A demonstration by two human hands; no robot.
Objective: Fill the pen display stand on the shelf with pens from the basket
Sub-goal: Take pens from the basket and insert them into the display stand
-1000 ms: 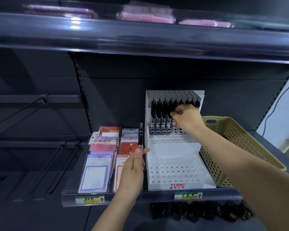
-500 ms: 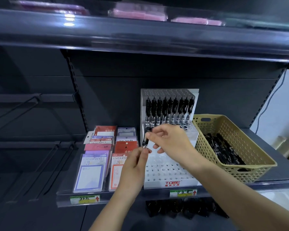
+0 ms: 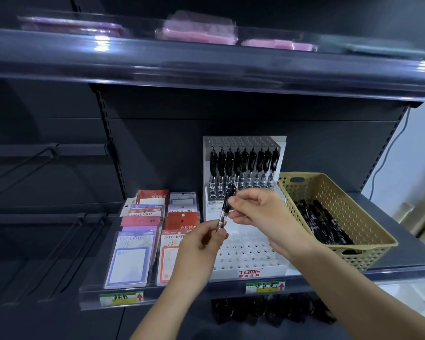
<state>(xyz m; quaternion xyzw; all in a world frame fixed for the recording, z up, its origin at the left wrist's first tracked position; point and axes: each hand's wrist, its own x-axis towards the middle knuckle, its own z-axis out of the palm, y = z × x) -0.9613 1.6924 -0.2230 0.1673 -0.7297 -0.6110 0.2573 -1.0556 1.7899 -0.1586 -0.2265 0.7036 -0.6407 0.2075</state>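
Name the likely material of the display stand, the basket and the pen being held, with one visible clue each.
Display stand: probably white plastic, glossy, with evenly moulded holes. Basket: tan plastic, matte, with moulded perforations and a handle slot. Pen: apparently plastic, with a clear barrel and black top.

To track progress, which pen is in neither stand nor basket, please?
The pen pinched by left hand and right hand; others sit in the stand or basket.

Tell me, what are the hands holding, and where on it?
One pen, held by both hands. The left hand pinches its clear lower end; the right hand pinches its black upper part.
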